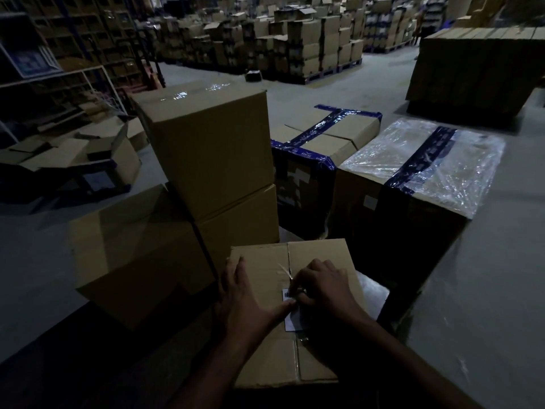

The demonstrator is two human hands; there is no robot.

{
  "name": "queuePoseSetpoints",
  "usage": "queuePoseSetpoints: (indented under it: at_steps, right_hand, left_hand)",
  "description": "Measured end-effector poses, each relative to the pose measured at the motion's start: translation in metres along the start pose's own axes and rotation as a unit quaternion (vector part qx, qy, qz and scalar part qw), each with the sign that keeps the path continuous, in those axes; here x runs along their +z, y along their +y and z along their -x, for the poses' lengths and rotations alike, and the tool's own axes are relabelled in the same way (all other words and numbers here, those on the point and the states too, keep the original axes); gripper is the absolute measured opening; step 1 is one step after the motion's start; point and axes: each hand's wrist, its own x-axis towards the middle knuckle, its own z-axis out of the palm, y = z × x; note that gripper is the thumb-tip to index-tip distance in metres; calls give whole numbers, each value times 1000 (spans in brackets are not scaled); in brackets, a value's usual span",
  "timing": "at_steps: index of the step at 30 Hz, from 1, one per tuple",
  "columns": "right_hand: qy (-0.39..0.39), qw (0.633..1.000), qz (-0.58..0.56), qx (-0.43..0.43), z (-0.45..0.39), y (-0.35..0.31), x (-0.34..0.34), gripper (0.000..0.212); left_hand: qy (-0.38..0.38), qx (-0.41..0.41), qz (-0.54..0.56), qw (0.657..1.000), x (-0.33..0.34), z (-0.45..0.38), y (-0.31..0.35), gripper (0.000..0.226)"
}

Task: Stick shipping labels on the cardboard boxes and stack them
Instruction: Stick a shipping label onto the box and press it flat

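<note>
A cardboard box (265,364) lies right in front of me, its top flaps closed along a central seam. A white shipping label (290,320) with a barcode sits on that seam. My left hand (244,296) rests flat on the box top, thumb pressing the label's left edge. My right hand (321,283) curls over the label's upper part, fingertips pinched at it. Just beyond stands a stack of two sealed boxes (212,154), with a third box (138,255) beside it on the left.
A box with blue tape (321,143) and a plastic-wrapped box (421,163) stand at right. Open cartons (73,160) lie at left near shelving. A long pallet load (477,63) is at far right; pallets of boxes (295,39) fill the back. Grey concrete floor (501,261) surrounds them.
</note>
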Motion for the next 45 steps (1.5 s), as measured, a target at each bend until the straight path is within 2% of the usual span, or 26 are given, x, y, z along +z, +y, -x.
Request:
queuePoseSetpoints:
  at_steps: [19,23,27,32,36,38,42,45]
  right_hand:
    - [8,1000,-13,-11,2,0,3,21]
    - [16,998,-57,-5,1,6,2,20]
    - [72,994,-86,14,11,16,6,26]
    - [145,987,2,70,52,24,14,25]
    - [176,979,49,94,72,19,24,37]
    - [183,979,41,75,72,18,27,36]
    - [198,977,62,40,67,20,24,34]
    - [178,982,59,20,58,27,16,32]
  left_hand:
    - [-2,0,-10,1000,-1,0,0,138]
    - [-5,-5,1,1000,-2,1,2,138]
    - [-5,-11,18,1000,-2,2,2,138]
    - [-6,-8,39,999,1,0,-2,138]
    - [4,22,57,998,-4,-10,2,140]
    - [-27,65,41,997,-10,-28,5,145]
    - [-158,120,-39,979,-18,-65,11,145]
    - [-180,127,-82,972,-16,-69,10,140]
